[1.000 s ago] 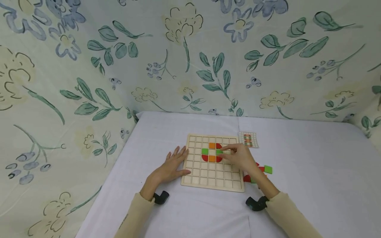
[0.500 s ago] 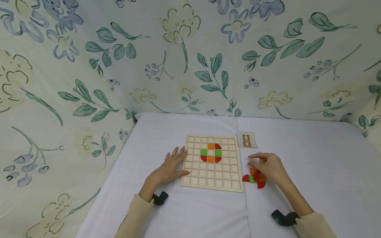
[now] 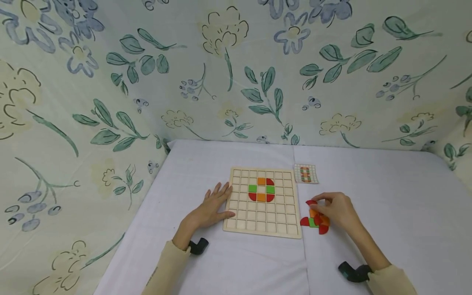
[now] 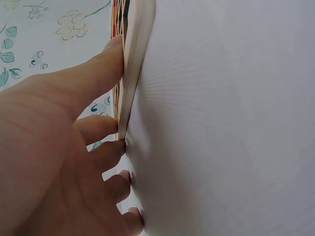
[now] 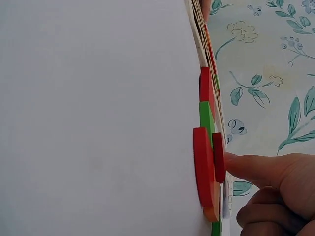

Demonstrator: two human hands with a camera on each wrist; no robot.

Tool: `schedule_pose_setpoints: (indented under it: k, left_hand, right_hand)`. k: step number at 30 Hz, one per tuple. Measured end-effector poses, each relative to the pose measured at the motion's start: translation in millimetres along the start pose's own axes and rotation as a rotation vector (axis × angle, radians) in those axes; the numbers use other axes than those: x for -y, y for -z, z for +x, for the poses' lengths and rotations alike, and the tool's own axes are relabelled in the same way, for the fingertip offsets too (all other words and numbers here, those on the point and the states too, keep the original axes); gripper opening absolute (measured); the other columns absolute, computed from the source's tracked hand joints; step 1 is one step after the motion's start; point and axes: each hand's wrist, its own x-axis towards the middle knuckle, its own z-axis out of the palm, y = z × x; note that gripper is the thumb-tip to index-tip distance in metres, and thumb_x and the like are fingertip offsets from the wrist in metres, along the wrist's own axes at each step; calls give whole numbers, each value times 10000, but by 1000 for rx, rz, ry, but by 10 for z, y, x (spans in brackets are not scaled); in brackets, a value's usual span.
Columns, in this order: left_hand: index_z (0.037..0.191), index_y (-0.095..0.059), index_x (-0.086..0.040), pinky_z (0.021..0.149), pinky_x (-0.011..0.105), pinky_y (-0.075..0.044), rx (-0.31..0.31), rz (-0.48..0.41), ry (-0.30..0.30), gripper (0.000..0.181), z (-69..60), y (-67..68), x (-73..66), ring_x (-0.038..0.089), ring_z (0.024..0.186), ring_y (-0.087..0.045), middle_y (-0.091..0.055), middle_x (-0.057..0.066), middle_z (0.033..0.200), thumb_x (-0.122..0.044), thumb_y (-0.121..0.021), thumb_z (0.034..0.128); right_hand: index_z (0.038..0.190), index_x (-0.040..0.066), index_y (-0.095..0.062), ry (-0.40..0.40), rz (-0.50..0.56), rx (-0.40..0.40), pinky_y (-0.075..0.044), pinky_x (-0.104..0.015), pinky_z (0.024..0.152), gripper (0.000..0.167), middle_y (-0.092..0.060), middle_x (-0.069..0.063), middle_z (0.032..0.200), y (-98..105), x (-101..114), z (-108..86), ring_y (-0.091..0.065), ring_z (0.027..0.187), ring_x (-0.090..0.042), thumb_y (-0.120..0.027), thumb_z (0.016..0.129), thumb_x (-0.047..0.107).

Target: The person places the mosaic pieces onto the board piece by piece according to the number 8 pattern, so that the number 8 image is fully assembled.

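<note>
Grid board (image 3: pixel 261 206) edge-on in wrist views only.

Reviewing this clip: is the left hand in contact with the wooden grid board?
Touching. The left wrist view shows it: the left hand has its thumb against the edge of the wooden grid board.

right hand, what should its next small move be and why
Probably carry the red quarter-round piece that the right hand seems to pinch over to the bare cell of the wooden grid board, left of the upper orange square in the head view. Red corner pieces fill the design's other three corners, so this gap looks like its place.
</note>
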Motion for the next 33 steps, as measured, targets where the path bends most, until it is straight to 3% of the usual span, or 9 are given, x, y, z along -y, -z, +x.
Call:
schedule_pose_setpoints:
  k: [4, 7, 18, 26, 33]
  left_hand:
    - [1655, -193, -77, 1299, 633, -5, -1, -1, -2, 902, 1, 5, -12, 359, 1632, 31, -80, 94, 1751, -448, -674, 987]
    - [1658, -185, -94, 1304, 620, 4, 1, 3, -1, 899, -4, 9, -12, 344, 1633, 40, -73, 79, 1751, -455, -667, 991]
    - [1648, -210, -48, 1291, 652, -19, -19, -19, -32, 879, -2, -5, 10, 396, 1627, -1, -110, 129, 1748, -407, -677, 996]
    - [1653, -197, -65, 1301, 630, -7, -9, -16, -22, 878, -1, 0, -3, 372, 1631, 19, -95, 109, 1752, -422, -665, 1002]
    - [1652, -204, -62, 1300, 633, -9, -10, -4, -16, 873, 9, 4, -5, 377, 1630, 16, -102, 117, 1750, -425, -663, 1003]
  right_hand:
    - [1198, 4, -756, 37, 5, 14, -292, -227, 446, 351, -400, 6, 555, -7, 21, 32, -399, 524, -165, -814, 890, 164]
    - [1227, 9, -744, 22, -7, 16, -310, -232, 445, 385, -415, -3, 560, -10, 28, 48, -409, 532, -172, -821, 886, 172]
    - [1208, 9, -746, -12, -14, 39, -345, -239, 465, 402, -455, -29, 603, 21, -8, 54, -455, 606, -191, -838, 871, 209]
    - [1202, 12, -753, -23, 3, 40, -322, -245, 472, 418, -442, -18, 605, 34, -64, 48, -446, 613, -193, -852, 860, 231]
    - [1192, -4, -754, 13, 23, 44, -295, -240, 464, 389, -405, 2, 593, 41, -69, 52, -416, 584, -177, -842, 867, 191]
